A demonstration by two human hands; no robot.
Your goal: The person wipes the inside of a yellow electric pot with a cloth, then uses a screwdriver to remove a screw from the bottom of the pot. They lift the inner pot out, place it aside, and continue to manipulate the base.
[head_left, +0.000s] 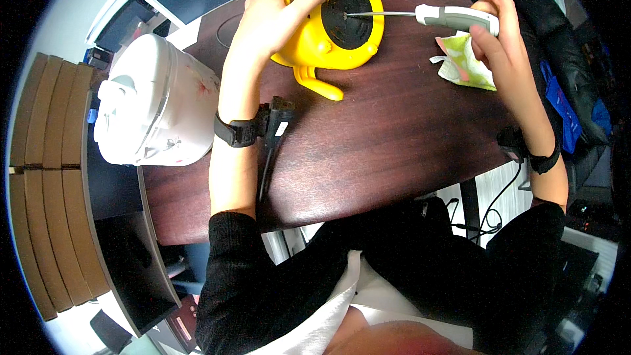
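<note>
A yellow rounded plastic thing (299, 46) lies on its side at the far part of the table; its exact kind I cannot tell. Its underside, with a black round plate (360, 16) and several small yellow feet, faces right. A curved yellow arm (319, 85) sticks out toward me. My left hand (269, 16) is wrapped over its left side, with the thumb near the black plate. In my right hand (493, 29) is a screwdriver (447, 17) with a white and grey handle. Its shaft points left, and the tip meets the middle of the black plate.
On the table's left stands a white lidded appliance (164, 105). A green and white cloth (467, 66) lies beneath my right hand on the dark wooden table (368, 151). Brown boxes (56, 177) are stacked far left. Black cables (486, 223) hang below the table's right edge.
</note>
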